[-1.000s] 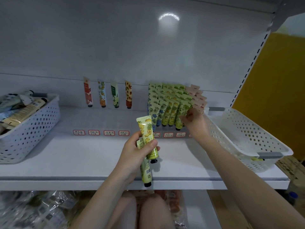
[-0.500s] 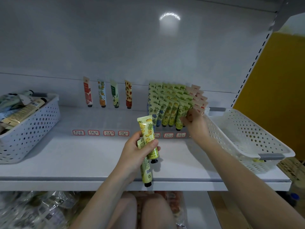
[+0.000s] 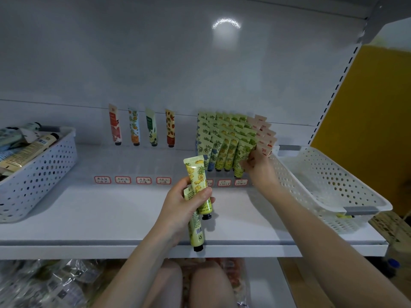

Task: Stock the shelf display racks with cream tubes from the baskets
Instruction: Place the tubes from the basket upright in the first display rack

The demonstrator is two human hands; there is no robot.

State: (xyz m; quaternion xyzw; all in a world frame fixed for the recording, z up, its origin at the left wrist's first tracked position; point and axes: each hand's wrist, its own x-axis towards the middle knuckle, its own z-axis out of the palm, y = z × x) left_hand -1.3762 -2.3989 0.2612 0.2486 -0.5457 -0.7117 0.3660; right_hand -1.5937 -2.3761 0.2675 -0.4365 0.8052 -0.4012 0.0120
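Green tube goes into the front of the rack while two more wait in the other hand.

Right hand (image 3: 259,166) pinches a green tube (image 3: 241,162) at the front of the packed rows of tubes (image 3: 224,138), seating it in the rack; since a second ago it has barely shifted, only settling the tube a little deeper, so this slot looks nearly filled. Left hand (image 3: 184,205) stays clenched around two yellow pineapple tubes (image 3: 198,185) above the shelf (image 3: 111,210), unmoved. Right basket (image 3: 329,181) looks almost empty; left basket (image 3: 35,174) still holds stock.
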